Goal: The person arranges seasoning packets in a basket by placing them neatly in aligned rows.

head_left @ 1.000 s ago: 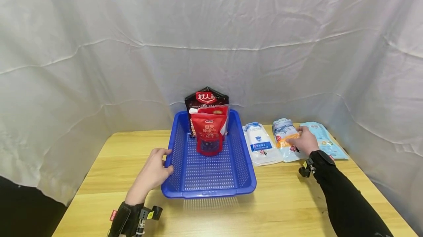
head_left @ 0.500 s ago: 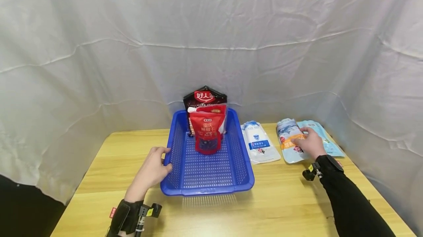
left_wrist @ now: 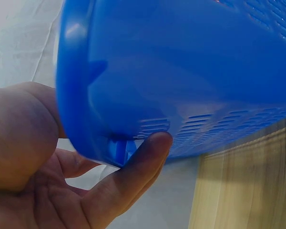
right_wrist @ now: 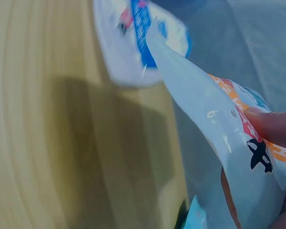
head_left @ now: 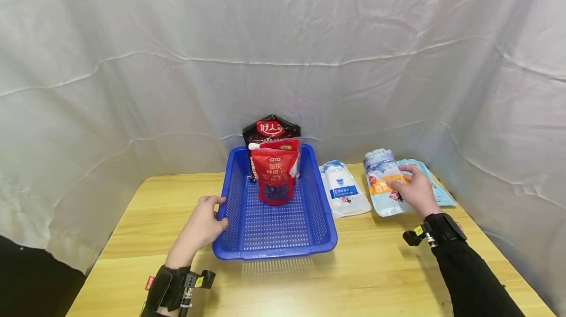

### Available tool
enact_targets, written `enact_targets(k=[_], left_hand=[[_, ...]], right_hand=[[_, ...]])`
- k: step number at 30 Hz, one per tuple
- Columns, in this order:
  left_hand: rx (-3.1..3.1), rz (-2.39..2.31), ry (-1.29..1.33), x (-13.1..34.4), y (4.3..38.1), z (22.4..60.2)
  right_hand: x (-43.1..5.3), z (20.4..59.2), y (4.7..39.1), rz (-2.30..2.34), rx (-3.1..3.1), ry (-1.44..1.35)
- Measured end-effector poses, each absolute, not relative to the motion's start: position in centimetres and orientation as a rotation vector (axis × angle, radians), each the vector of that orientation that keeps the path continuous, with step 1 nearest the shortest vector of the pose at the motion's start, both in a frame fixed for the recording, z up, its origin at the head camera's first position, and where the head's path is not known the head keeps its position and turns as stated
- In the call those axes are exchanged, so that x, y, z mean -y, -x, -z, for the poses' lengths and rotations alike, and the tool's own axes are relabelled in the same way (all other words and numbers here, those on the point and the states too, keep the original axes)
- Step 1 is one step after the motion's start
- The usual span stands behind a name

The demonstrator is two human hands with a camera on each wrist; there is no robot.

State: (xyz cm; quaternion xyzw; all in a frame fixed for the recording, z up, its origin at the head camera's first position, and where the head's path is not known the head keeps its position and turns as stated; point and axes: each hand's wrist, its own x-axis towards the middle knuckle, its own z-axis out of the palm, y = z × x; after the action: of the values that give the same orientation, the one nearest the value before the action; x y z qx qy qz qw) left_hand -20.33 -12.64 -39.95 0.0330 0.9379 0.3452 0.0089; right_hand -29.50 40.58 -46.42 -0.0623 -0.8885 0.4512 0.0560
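Observation:
My left hand (head_left: 201, 226) grips the left side of a blue plastic basket (head_left: 287, 252); in the left wrist view its fingers and thumb bracket the basket's rim (left_wrist: 76, 86). On the right, my right hand (head_left: 417, 193) pinches a pouch (head_left: 380, 172) printed with blue mountains and an orange band. The right wrist view has this pouch (right_wrist: 209, 119) tilted and raised off the table, thumb on its printed face. Inside the basket stand a red pouch of dried chillies (head_left: 275, 169), another red pouch (head_left: 287, 145) with a white spout, and a black pouch (head_left: 283, 130) behind.
A white pouch with a blue label (head_left: 345, 191) lies flat just right of the basket. Partly behind my right hand, a light-blue pouch (head_left: 442, 194) lies near the table's right edge. A grey-white curtain (head_left: 283, 61) closes off the back and sides of the wooden table (head_left: 367, 268).
The mountain-print pouch has been lifted off the table in my right hand, first shifting right and then slightly up. My left hand keeps its place on the basket, and the view shifts slightly.

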Motion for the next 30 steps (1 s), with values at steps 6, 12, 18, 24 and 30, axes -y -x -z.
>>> enact_targets(k=[6, 12, 18, 24, 30], left_hand=[[-2.926, -1.071, -0.094, 12.7, 20.3, 39.9], [-2.911, -1.097, -0.087, 12.6, 20.2, 39.8], [-2.906, -1.112, -0.071, 12.7, 20.3, 39.9], [-2.902, -1.114, -0.075, 12.6, 20.3, 39.8], [-2.89, -1.138, -0.081, 12.6, 20.3, 39.7]], right_hand=[[-38.1, 44.2, 28.3, -1.518, 2.611, 0.19], [-36.0, 42.6, 27.2, -1.639, 2.53, 0.165], [-34.1, 41.6, 26.1, -1.763, 2.412, 0.063], [-31.7, 40.7, 25.2, -1.867, 2.286, 0.027], [-29.0, 39.9, 24.4, -1.975, 2.175, -0.001]])
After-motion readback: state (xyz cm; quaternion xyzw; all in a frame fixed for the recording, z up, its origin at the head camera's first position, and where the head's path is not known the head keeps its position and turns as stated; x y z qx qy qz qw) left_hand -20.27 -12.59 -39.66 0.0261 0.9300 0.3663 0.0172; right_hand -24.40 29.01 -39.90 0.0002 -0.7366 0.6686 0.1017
